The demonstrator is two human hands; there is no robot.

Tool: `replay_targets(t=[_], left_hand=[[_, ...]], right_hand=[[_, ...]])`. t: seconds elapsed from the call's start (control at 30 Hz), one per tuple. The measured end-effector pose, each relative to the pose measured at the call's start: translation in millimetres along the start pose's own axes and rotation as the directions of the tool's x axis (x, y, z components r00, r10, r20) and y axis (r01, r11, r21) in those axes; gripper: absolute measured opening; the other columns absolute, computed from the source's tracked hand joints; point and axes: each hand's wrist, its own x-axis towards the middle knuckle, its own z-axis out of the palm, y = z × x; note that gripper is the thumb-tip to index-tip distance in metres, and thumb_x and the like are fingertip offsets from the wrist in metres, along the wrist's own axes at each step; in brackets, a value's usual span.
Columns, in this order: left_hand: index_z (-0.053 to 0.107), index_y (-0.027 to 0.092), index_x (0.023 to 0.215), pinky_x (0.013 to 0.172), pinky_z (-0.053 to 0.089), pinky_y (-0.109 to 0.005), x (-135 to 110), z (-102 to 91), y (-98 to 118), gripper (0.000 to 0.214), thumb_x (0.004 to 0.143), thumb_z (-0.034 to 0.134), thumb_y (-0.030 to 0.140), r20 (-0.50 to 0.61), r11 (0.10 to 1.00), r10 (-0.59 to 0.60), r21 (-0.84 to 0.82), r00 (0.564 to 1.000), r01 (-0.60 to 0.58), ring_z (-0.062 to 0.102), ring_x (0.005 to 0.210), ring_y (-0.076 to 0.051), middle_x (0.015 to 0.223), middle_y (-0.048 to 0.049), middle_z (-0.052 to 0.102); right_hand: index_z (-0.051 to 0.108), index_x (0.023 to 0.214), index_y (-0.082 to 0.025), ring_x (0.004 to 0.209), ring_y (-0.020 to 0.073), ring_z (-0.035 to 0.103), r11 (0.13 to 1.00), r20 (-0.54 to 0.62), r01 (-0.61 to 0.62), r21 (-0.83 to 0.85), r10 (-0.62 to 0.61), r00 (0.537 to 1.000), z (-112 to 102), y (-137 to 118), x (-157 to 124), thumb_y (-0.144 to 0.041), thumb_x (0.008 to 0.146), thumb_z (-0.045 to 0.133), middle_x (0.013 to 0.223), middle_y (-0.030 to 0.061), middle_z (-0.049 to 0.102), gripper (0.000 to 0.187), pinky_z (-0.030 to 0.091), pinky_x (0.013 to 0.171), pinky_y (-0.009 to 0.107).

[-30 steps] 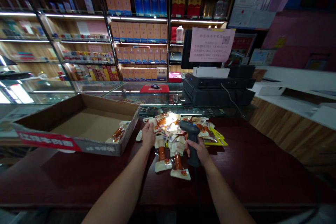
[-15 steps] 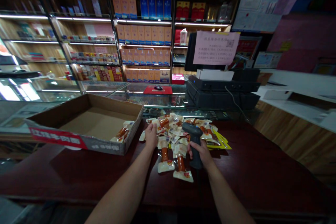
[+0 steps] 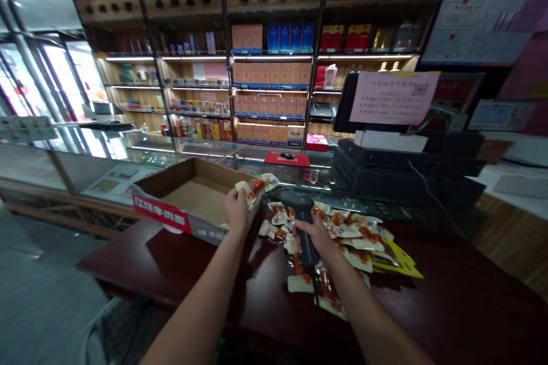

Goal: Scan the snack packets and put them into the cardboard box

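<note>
My left hand (image 3: pixel 237 209) grips one end of a packaged sausage (image 3: pixel 258 185), lifted near the right wall of a cardboard box (image 3: pixel 160 214). The packet is clear and white plastic with a reddish-brown stick inside. In my right hand (image 3: pixel 314 234) is a dark barcode scanner (image 3: pixel 305 222), held by its handle with its head pointing left. Around and under it lies a pile of similar packaged sausages (image 3: pixel 363 231) on the dark red table (image 3: pixel 265 296). Most of the box's inside floor shows bare cardboard; its near right corner is partly hidden by my left hand.
Yellow packets (image 3: pixel 398 259) lie at the pile's right. Behind the table run a glass counter (image 3: pixel 192 148), a red mouse pad (image 3: pixel 278 158) with a mouse, and a monitor (image 3: pixel 346 102) above a black cash drawer (image 3: pixel 363 168). Stocked shelves (image 3: pixel 272 85) line the back.
My left hand has picked up a packaged sausage from the pile and moved left, up to the box's side. The scanner has shifted slightly left over the pile. The view has turned left.
</note>
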Motion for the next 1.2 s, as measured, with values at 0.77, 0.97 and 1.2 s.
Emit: replay_targets(t=[0.77,0.97,1.2], left_hand=[[0.062,0.018,0.086,0.090,0.046,-0.036,-57.3,12.5,-9.5,0.014,0.073,0.057,0.015,0.553,0.801,0.252,0.341,0.794,-0.491,0.056,0.106,-0.021,0.113,-0.0094,0.059],[0.065,0.019,0.080,0.089,0.044,-0.033,-83.2,51.3,-39.7,0.024,0.060,0.063,0.004,0.829,0.610,-0.084,0.482,0.553,-0.629,0.058,0.099,-0.022,0.103,-0.0078,0.063],[0.057,0.018,0.070,0.077,0.043,-0.029,-87.1,49.9,-64.1,0.003,0.071,0.060,0.017,0.752,0.699,-0.096,0.517,0.652,-0.494,0.058,0.080,-0.017,0.078,-0.0033,0.062]], right_hand=[[0.053,0.075,-0.018,0.033,0.0104,0.049,1.000,-0.138,-0.019,-0.024,0.015,0.990,-16.1,20.7,-11.7,-0.037,0.062,0.068,0.047,-0.0055,0.057,0.027,0.042,0.032,0.022],[0.053,0.064,-0.018,0.033,0.0099,0.047,0.997,-0.312,-0.039,0.062,0.056,0.948,-70.8,29.4,-33.3,-0.040,0.061,0.070,0.045,-0.0034,0.055,0.028,0.041,0.034,0.023],[0.055,0.063,-0.015,0.036,0.0092,0.047,0.991,-0.292,0.050,0.125,-0.012,0.956,-88.7,49.9,-48.9,-0.037,0.066,0.069,0.048,-0.0020,0.056,0.026,0.040,0.035,0.022]])
